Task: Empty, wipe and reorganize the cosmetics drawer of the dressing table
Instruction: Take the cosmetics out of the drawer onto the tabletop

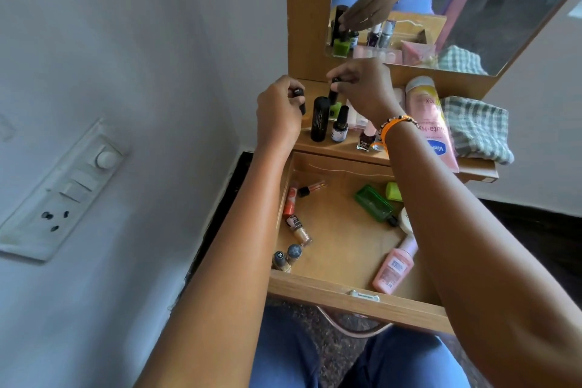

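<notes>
The wooden drawer point(356, 302) is pulled open below the dressing table top point(318, 145). Inside lie several items: small polish bottles along the left wall point(294, 227), a green bottle point(373, 202) and a pink tube point(393, 268). My left hand point(277, 113) grips a small black-capped bottle point(299, 96) above the top's left end. My right hand point(362, 88) pinches the black cap of a green nail polish bottle point(334, 109) standing on the top. A tall black tube point(319, 118) and more polish bottles point(340, 129) stand there too.
A large pink lotion tube point(431, 123) and a folded checked cloth point(475, 129) lie on the right of the top. The mirror point(441, 3) rises behind. A white wall with a switch plate point(63, 189) is close on the left. A metal handle point(363, 295) is on the drawer front.
</notes>
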`<state>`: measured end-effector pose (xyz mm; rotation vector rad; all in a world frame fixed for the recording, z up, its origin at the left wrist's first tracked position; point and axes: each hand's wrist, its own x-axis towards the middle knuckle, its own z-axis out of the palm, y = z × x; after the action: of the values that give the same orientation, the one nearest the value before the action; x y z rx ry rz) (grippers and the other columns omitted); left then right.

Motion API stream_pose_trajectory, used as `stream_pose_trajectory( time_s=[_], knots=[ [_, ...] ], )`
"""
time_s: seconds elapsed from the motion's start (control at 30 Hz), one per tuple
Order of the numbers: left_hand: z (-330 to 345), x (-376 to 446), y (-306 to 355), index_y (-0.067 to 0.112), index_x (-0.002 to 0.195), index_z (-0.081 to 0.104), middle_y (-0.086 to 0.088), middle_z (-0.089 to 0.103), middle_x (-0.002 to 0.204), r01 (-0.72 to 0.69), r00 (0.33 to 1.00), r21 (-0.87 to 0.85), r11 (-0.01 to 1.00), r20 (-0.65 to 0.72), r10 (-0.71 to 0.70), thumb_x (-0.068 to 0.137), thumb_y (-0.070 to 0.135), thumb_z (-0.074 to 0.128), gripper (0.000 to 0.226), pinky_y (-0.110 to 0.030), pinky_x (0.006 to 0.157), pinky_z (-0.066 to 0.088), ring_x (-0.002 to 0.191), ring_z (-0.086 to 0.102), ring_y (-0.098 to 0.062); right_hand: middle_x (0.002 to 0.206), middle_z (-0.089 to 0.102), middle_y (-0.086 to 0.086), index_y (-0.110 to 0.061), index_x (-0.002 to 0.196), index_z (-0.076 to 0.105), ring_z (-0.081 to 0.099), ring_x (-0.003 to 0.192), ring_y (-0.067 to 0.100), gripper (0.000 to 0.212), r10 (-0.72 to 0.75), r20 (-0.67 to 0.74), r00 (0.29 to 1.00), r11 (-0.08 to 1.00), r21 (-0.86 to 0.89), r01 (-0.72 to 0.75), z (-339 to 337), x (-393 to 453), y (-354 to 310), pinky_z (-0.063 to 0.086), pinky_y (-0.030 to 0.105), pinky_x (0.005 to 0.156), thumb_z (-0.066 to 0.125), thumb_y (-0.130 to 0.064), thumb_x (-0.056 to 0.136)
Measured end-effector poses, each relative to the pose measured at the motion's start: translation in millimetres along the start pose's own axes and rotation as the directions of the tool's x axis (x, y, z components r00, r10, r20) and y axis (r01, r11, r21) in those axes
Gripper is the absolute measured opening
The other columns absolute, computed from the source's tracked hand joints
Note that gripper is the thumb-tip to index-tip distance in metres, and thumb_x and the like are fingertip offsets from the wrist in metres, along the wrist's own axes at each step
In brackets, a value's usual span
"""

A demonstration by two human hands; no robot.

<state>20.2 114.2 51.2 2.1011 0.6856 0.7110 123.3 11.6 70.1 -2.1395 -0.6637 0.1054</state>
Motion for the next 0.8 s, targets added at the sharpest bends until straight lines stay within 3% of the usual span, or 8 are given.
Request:
stream_pose_trajectory(
  time_s=[0.13, 0.3, 0.4, 0.57, 0.63, 0.7, 0.8],
  knots=[
    [3, -2, -2, 0.009, 0.103, 0.065, -0.004, 0.066, 0.103, -0.008, 1.000, 0.023, 1.000, 0.028, 0.007, 0.092, 0.004, 0.055, 0.015, 0.005, 0.055, 0.031, 0.084, 0.054, -0.004, 0.101, 0.071, 0.005, -0.012, 0.101, 0.071, 0.060, 0.089, 0.005, 0.020, -0.016, 0.016, 1.000, 1.000, -0.015, 0.016, 1, -1, 1, 0.045, 0.013, 0.079, 0.067, -0.008, 0.082],
    [3, -6, 3, 0.009, 0.109, 0.064, -0.006, 0.066, 0.108, 0.013, 0.999, -0.007, 1.000, 0.048, -0.012, 0.089, 0.005, 0.061, 0.021, -0.010, 0.072, 0.040, 0.095, 0.060, -0.011, 0.107, 0.069, 0.001, -0.013, 0.107, 0.069, 0.057, 0.091, 0.004, 0.022, -0.057, -0.038, 0.998, 0.998, -0.021, 0.056, -6, -5, -4, 0.040, 0.005, 0.071, 0.064, -0.012, 0.086],
    [3, -8, 5, 0.010, 0.115, 0.061, -0.005, 0.064, 0.115, 0.043, 0.998, 0.004, 0.999, 0.049, -0.043, 0.088, 0.005, 0.062, 0.027, -0.011, 0.073, 0.039, 0.095, 0.057, -0.008, 0.104, 0.069, -0.001, -0.015, 0.104, 0.070, 0.060, 0.091, 0.009, 0.020, -0.108, -0.109, 0.988, 0.994, -0.016, 0.107, -16, -13, -10, 0.040, 0.006, 0.072, 0.062, -0.015, 0.086],
    [-1, -18, 7, 0.011, 0.127, 0.053, -0.004, 0.056, 0.128, 0.082, 0.997, -0.001, 0.997, 0.009, -0.082, 0.088, 0.001, 0.059, 0.040, -0.013, 0.085, 0.038, 0.115, 0.054, -0.013, 0.094, 0.070, -0.001, -0.017, 0.094, 0.073, 0.060, 0.082, 0.007, 0.015, -0.147, -0.173, 0.974, 0.989, -0.013, 0.147, -24, -37, -17, 0.044, 0.008, 0.071, 0.063, -0.013, 0.084],
    [-6, -34, 6, 0.012, 0.116, 0.056, -0.005, 0.058, 0.117, 0.090, 0.993, -0.028, 0.996, -0.079, -0.092, 0.088, 0.002, 0.058, 0.030, -0.014, 0.079, 0.041, 0.102, 0.057, -0.012, 0.087, 0.067, -0.005, -0.017, 0.090, 0.073, 0.056, 0.073, 0.003, 0.013, -0.150, -0.164, 0.975, 0.989, -0.019, 0.149, -21, -55, -19, 0.039, 0.002, 0.065, 0.063, -0.013, 0.084],
    [-12, -58, -1, 0.016, 0.099, 0.053, 0.002, 0.057, 0.093, 0.141, 0.987, -0.063, 0.988, -0.074, -0.146, 0.088, 0.008, 0.059, 0.015, -0.019, 0.072, 0.044, 0.081, 0.055, -0.009, 0.083, 0.064, -0.006, -0.018, 0.088, 0.073, 0.052, 0.069, 0.003, 0.011, -0.153, -0.108, 0.982, 0.988, -0.030, 0.151, -11, -78, -17, 0.038, 0.002, 0.060, 0.064, -0.013, 0.083],
    [-19, -99, -22, 0.024, 0.080, 0.051, 0.008, 0.057, 0.079, 0.257, 0.947, -0.016, 0.966, 0.204, -0.249, 0.086, 0.016, 0.063, 0.015, -0.034, 0.072, 0.051, 0.076, 0.060, -0.013, 0.079, 0.063, -0.008, -0.019, 0.088, 0.072, 0.056, 0.075, 0.007, 0.014, -0.116, 0.071, 0.991, 0.991, -0.056, 0.120, 14, -114, -8, 0.042, 0.009, 0.065, 0.063, -0.011, 0.081]
  ],
)
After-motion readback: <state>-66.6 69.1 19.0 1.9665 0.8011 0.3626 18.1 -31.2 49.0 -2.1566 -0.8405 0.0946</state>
